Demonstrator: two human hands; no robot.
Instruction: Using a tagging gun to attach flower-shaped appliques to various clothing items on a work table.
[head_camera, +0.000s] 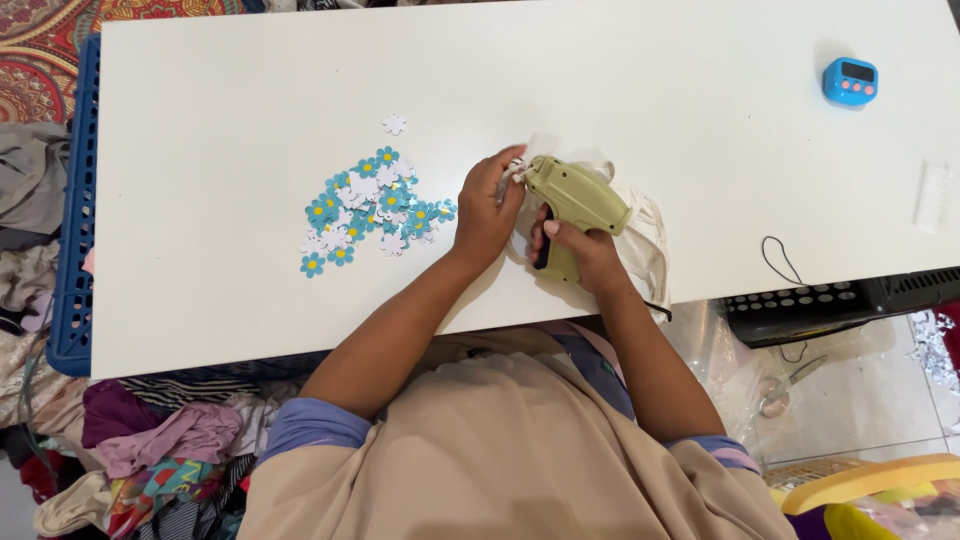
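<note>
Pointing left: olive tagging gun (578, 197)

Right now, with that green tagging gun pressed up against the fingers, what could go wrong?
The left hand pinches a small white tag at the tip of the olive-green plastic tagging gun held by the right hand; its needle could prick a fingertip. The cream cloth beneath lies near the white table edge and might slide off.

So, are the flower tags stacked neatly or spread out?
Spread out: the flower tags lie in a loose, overlapping heap on the white table, one white flower apart.
</note>
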